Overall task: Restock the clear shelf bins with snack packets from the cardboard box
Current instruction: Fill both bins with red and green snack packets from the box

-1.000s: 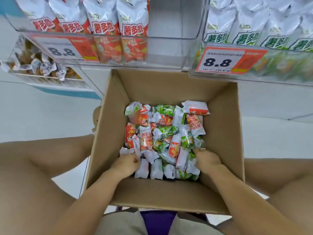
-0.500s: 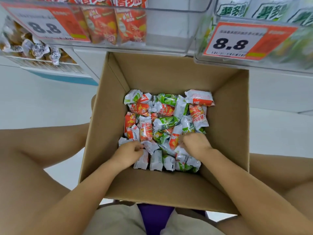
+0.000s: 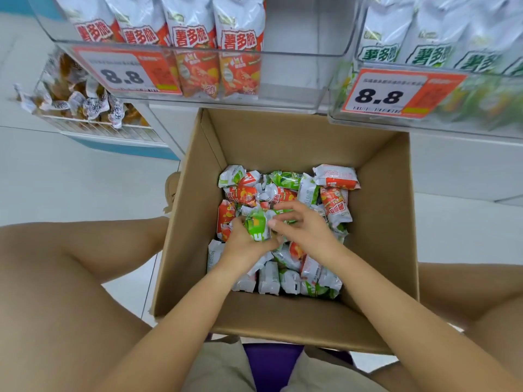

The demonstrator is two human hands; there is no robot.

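Shop floor, pale tiles, open brown cardboard box (image 3: 376, 250) wedged between the person's knees. Green foil snack packet (image 3: 258, 225) sits mid-box on the red-and-green pile, long axis roughly away from the body. Left hand (image 3: 245, 242) grips its near end, fingers curled round it; right hand (image 3: 305, 228) is just beside, fingertips touching its right edge, fingers loosely spread. Matching clear plastic bin of green bags (image 3: 441, 89) is up and to the right, so right hand is nearer.

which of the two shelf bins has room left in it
The bin with orange-red packets, upper left: its right part stands bare. The bin with green packets is filled across.
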